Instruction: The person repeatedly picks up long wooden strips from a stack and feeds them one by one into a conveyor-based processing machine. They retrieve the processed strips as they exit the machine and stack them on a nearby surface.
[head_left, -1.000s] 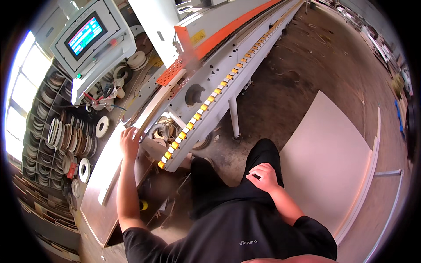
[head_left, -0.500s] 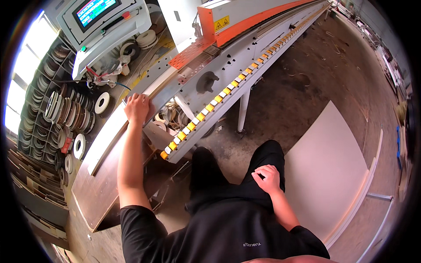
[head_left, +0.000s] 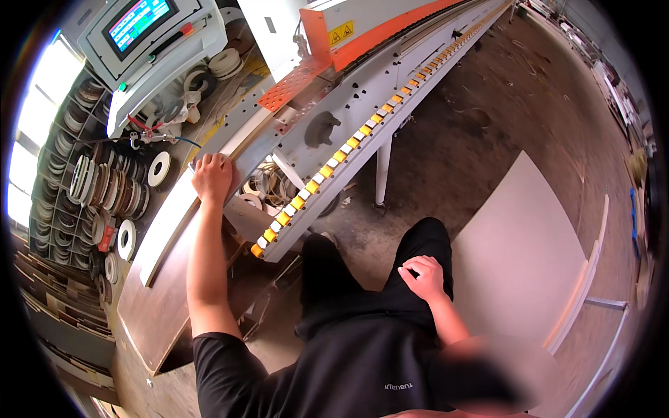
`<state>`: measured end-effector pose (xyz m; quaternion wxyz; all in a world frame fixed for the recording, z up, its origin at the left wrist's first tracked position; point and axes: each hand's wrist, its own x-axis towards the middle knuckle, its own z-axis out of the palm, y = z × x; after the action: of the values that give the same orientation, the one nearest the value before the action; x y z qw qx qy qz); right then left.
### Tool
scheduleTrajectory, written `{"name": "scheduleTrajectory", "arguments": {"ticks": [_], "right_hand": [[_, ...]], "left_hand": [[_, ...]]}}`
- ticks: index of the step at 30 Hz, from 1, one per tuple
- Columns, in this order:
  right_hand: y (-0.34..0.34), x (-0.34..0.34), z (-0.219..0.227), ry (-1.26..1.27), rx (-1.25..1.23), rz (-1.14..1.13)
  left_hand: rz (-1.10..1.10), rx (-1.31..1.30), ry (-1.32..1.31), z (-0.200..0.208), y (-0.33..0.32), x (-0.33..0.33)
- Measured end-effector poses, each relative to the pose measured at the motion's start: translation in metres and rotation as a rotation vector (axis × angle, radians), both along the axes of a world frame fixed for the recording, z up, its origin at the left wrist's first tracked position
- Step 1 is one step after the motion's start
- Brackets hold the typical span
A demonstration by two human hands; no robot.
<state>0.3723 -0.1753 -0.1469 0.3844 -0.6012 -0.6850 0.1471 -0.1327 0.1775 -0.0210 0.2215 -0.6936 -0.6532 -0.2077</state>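
One hand on the job and one parked, going by my remote feed. Left hand (head_left: 213, 179) has its fingers bent over the pale strip (head_left: 173, 220), touching it from above; I can't tell whether it's properly gripping or just pressing, since the underside is hidden. The strip lies along the left edge of the brown worktop (head_left: 159, 313), its near end short of the near corner, pointing away toward the orange-and-white machine (head_left: 318, 38). Right hand (head_left: 423, 277) is loosely closed on the right thigh (head_left: 425, 238), nothing visible in it. What'd bug me: with only one hand on it, a lopsided push could skew the strip, or slide its near end off the worktop's left edge. Also, reaching too far toward the orange perforated plate (head_left: 296, 82) could put fingers near moving parts, I reckon.
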Motion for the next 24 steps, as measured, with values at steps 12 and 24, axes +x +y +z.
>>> {"name": "scheduleTrajectory", "arguments": {"ticks": [12, 24], "right_hand": [[0.0003, 0.0018, -0.004, -0.008, 0.007, -0.008], [0.0003, 0.0019, -0.0035, -0.018, -0.004, -0.017]], "left_hand": [[0.035, 0.031, -0.084, -0.0007, -0.0019, 0.0036], [0.037, 0.053, -0.092, -0.0031, -0.0015, 0.0018]]}}
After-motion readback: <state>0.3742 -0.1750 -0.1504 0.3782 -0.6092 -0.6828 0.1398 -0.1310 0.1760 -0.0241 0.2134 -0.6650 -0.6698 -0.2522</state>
